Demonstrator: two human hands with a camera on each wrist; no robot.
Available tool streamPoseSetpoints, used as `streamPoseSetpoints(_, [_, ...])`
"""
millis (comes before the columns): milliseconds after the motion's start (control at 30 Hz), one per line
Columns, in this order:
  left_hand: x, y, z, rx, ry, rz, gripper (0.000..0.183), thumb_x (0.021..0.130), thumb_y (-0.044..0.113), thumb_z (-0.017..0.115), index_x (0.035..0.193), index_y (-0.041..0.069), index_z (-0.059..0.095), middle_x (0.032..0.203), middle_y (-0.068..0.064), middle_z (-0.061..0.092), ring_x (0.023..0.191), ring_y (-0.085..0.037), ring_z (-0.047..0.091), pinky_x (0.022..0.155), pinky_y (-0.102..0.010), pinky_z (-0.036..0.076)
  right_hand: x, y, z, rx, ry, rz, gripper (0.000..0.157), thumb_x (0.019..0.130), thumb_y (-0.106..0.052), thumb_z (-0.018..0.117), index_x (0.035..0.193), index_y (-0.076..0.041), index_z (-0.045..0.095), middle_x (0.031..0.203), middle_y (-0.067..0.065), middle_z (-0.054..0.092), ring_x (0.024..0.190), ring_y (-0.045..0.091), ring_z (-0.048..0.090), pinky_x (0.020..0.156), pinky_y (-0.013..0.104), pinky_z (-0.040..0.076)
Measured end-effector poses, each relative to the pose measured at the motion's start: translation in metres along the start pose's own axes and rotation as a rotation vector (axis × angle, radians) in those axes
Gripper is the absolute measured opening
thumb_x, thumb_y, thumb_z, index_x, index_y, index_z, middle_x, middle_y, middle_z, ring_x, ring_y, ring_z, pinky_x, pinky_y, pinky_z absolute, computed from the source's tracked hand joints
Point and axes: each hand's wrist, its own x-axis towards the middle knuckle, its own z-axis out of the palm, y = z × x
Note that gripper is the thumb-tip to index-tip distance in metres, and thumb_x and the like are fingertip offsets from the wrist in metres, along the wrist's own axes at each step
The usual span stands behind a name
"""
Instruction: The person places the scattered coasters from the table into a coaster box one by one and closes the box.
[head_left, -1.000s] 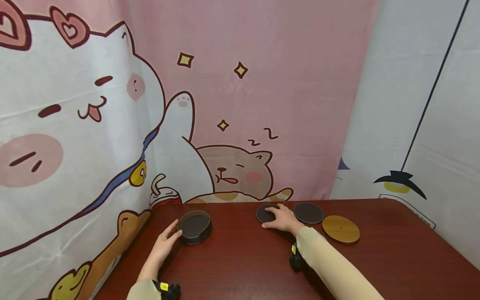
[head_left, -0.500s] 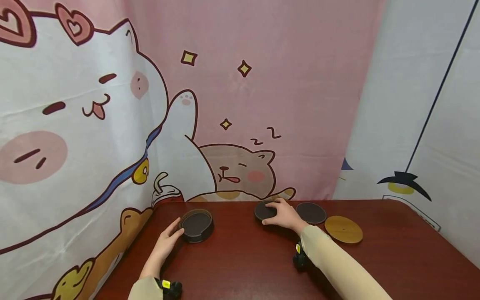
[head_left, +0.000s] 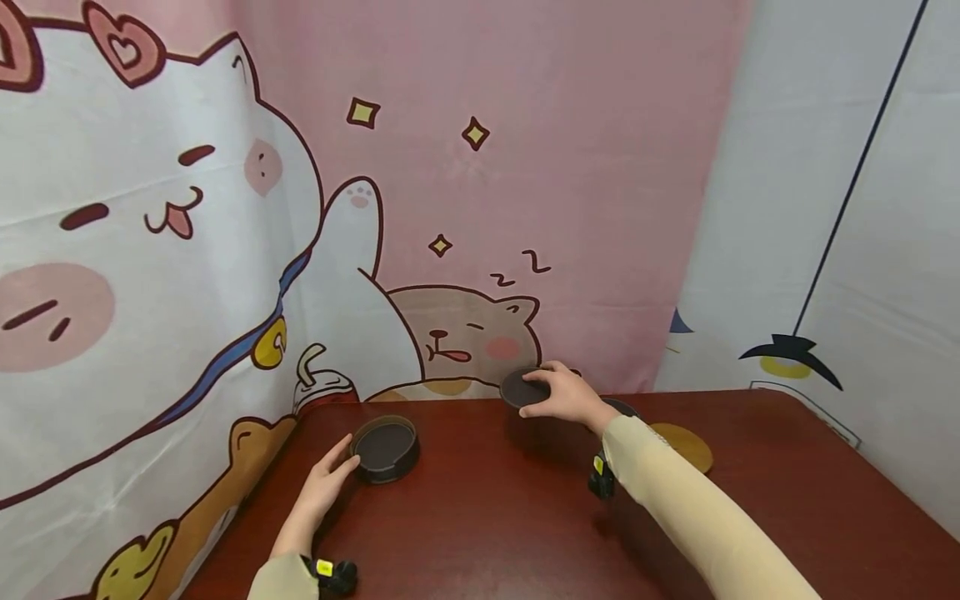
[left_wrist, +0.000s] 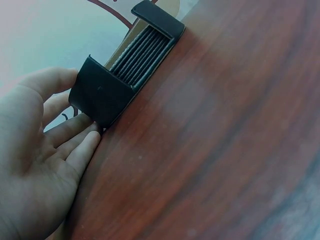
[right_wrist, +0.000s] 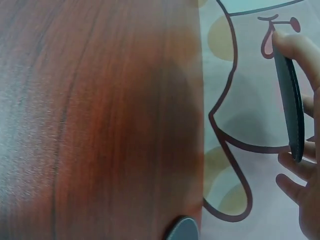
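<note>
A round black coaster holder [head_left: 408,467] stands on the left of the table; its front slot shows a stack of dark coasters [left_wrist: 142,56] in the left wrist view. My left hand [head_left: 318,485] touches the holder's left side with thumb and fingertips, the fingers fairly straight. My right hand [head_left: 564,398] pinches a round dark coaster [head_left: 520,390] by its edge, above the table's back edge. In the right wrist view that coaster [right_wrist: 291,102] appears edge-on between thumb and fingers.
Behind my right wrist lies another dark coaster [head_left: 621,407], partly hidden. A gold-coloured disc [head_left: 693,448] lies right of it, partly covered by the sleeve. The reddish-brown table [head_left: 480,508] ends at a printed cartoon curtain [head_left: 600,167].
My right hand has lifted the dark coaster up off the table, and its shadow now falls below it. The left hand stays at the holder. The head view has shifted slightly.
</note>
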Motion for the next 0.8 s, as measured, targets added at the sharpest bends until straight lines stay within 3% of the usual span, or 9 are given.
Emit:
streamPoseSetpoints(400, [0.000,-0.002,-0.001,0.003,-0.008,0.005,0.058,0.086,0.036,0.054,0.136,0.014,0.034,0.138,-0.017,0.030,0.126,-0.033,0.025,0.098,-0.049,0.023,0.009,-0.008,-0.004,-0.020,-0.001,-0.016,0.073,0.052,-0.069,0.066,0.115,-0.032,0.058,0.126,0.005,0.040,0.102,0.023,0.048,0.081,0.045,0.039])
streamPoseSetpoints(800, [0.001,-0.002,-0.001,-0.019,-0.008,0.001,0.057,0.086,0.034,0.055,0.136,0.016,0.035,0.139,-0.015,0.030,0.127,-0.032,0.024,0.099,-0.049,0.021,0.017,-0.023,0.027,-0.009,-0.050,-0.061,0.072,0.054,-0.069,0.065,0.116,-0.033,0.056,0.131,0.007,0.039,0.108,0.022,0.046,0.084,0.041,0.039])
